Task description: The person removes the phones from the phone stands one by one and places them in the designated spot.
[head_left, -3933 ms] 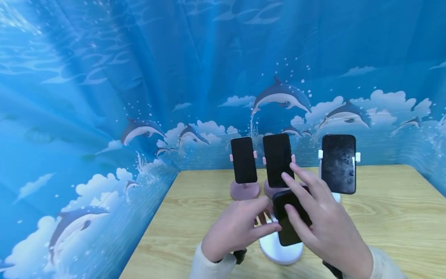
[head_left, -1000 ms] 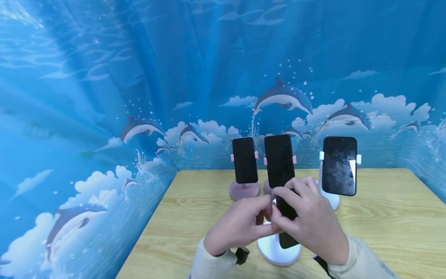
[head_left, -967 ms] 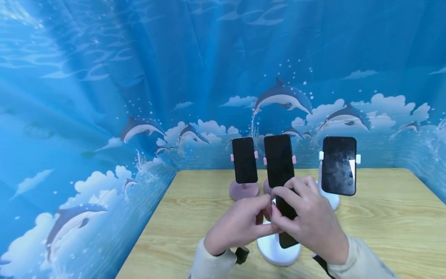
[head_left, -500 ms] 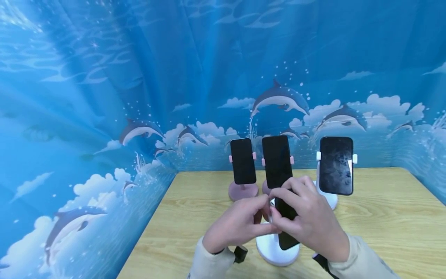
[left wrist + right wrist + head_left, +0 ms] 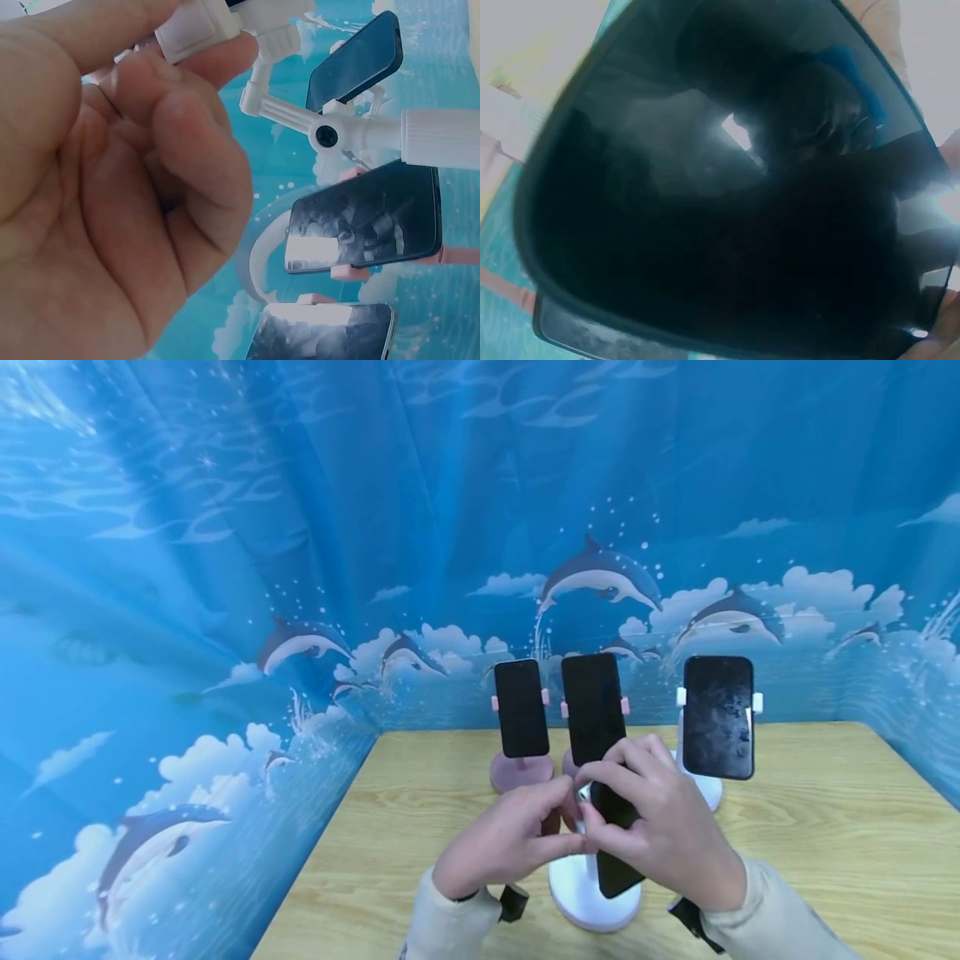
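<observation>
Black smartphone point(image 5: 619, 875), beneath the right hand point(image 5: 667, 831) and just right of the left hand point(image 5: 502, 837), has its screen facing up and its near end over the round base of the white phone stand point(image 5: 574, 903). The two hands come together at its left long edge: the left pinches the white clamp point(image 5: 196, 31), and the right thumb and forefinger look closed on that same clamp; whether the right palm bears on the glass cannot be told. The long axis runs from near the wrists out towards the fingertips, the near end set a little to the right of the far end, which the right fingers partly cover; which end is the phone's top cannot be made out. It should handle as a fairly light, stiff slab, slick on the glass and liable to crack if dropped, so it is best gripped by both long edges, near the middle, fingertips off the screen.
</observation>
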